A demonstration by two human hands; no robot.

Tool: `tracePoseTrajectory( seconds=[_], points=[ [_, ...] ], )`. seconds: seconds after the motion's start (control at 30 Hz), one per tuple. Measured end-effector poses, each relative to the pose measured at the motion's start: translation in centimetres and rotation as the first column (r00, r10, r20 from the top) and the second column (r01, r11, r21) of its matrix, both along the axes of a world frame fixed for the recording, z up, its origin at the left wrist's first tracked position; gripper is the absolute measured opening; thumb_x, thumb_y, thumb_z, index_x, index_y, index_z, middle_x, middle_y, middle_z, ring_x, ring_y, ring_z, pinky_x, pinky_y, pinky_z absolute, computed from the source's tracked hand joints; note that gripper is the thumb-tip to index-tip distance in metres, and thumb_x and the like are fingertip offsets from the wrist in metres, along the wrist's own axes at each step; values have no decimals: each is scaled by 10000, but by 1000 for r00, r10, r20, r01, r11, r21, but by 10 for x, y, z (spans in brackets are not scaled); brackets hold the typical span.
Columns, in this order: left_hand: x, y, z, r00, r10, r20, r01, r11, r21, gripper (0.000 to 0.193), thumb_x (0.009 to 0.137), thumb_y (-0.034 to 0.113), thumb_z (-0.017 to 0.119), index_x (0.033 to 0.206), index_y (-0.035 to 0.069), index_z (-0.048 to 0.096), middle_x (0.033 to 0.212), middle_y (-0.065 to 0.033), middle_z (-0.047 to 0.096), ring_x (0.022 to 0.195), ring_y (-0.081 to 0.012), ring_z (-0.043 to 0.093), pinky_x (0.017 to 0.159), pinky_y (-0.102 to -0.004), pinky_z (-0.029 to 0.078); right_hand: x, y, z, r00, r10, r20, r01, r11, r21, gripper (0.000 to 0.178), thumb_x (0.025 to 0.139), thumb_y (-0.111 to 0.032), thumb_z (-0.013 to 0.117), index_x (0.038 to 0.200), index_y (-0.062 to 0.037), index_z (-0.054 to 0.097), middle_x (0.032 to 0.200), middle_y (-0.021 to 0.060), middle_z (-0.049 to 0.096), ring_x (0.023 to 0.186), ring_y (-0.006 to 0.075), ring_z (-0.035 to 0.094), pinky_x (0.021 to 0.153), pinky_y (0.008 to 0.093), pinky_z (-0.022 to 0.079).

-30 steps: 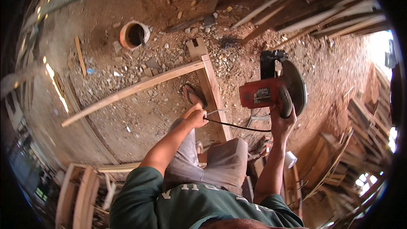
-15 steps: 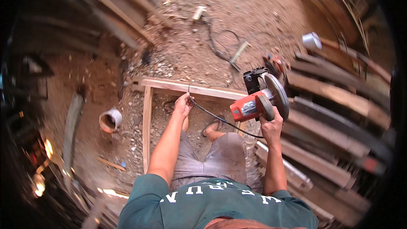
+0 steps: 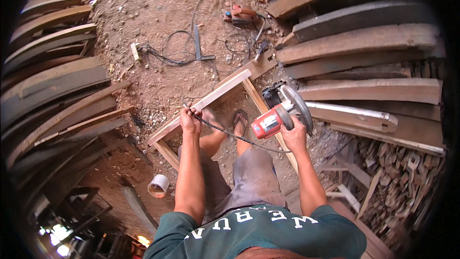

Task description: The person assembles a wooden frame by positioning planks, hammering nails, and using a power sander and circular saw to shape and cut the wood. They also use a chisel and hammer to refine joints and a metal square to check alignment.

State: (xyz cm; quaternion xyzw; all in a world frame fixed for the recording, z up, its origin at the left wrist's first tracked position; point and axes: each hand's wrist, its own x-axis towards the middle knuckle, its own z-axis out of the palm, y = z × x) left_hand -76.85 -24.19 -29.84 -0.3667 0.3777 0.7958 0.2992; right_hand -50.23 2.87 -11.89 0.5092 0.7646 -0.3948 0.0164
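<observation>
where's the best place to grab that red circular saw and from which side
Judging by its pose, take the red circular saw by the handle on its rear, coming from below and behind, where the right hand grips it now. The round blade guard sits on the far side, away from the hands.

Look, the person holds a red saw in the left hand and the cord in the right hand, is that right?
Not quite: the hands are swapped. The head view shows the red saw in the right hand and the cord pinched in the left hand, by the wooden frame.
</observation>
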Motion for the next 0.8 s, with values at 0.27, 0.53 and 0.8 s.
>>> tracePoseTrajectory(
  seconds=[0.27,0.53,0.8],
  points=[
    [-13,69,-84,951,-269,-151,103,737,-668,206,1095,186,496,1195,37,597,698,33,435,552,-73,400,495,-247,376,-15,6,-126,994,-97,46,103,984,-146,336,825,-153,752,1145,-67,699,946,242,724,914,451,705,777,509,554],
    [-34,113,-109,682,-729,-50,400,430,-810,244,1102,241,527,1209,50,634,731,69,415,611,-43,387,550,-235,354,-54,0,-265,999,-49,9,49,964,-261,360,801,-183,788,1121,-83,658,918,231,736,887,463,709,762,561,557],
    [-21,131,-120,420,-903,90,427,109,-898,249,1073,224,581,1158,-2,639,843,29,559,739,-72,453,659,-257,386,-95,1,-311,996,81,40,-69,969,-239,280,804,-135,707,1049,-24,628,893,222,746,875,392,743,776,506,570]
  ],
)
